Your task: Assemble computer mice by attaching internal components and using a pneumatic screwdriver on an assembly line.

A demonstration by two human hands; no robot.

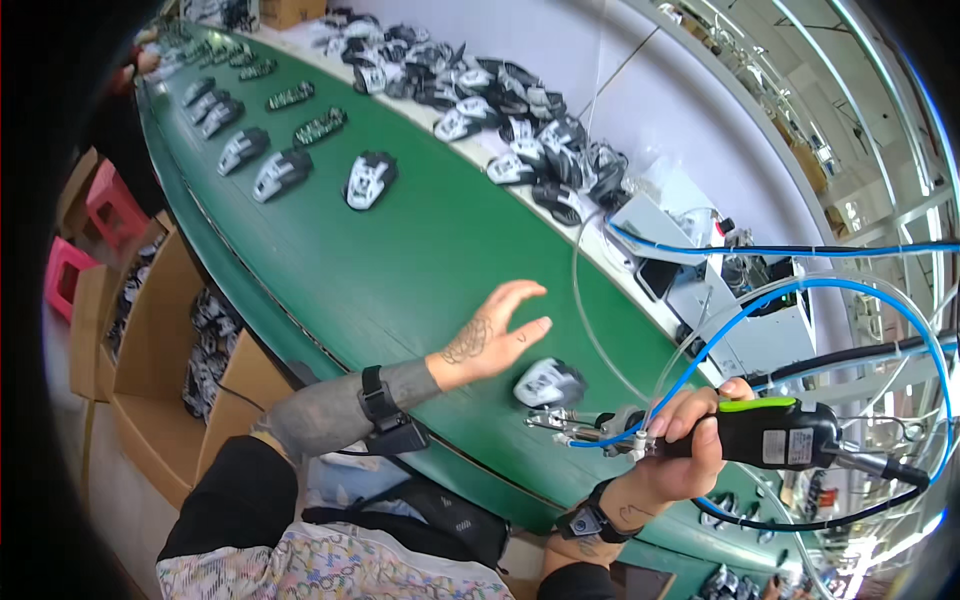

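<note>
My right hand (685, 440) is wrapped round a black electric screwdriver (770, 436) with a green lever. The driver lies nearly level, its metal nose pointing left, with a blue air hose (690, 370) and a clear tube running to it. Just past the nose, a white-and-black computer mouse shell (549, 384) rests on the green conveyor belt (440, 260); whether they touch I cannot tell. My left hand (497, 335) is over the belt, up and left of that shell, holding nothing, fingers apart and slightly curled. Another mouse shell (370, 181) sits farther up the belt.
Along the far ledge lies a long heap of mouse shells (470, 85). More shells (240, 150) and circuit boards (320, 127) lie farther up the belt. A grey-white machine (730, 285) stands behind the driver. Cardboard boxes (155, 370) and pink stools (65, 277) are at left.
</note>
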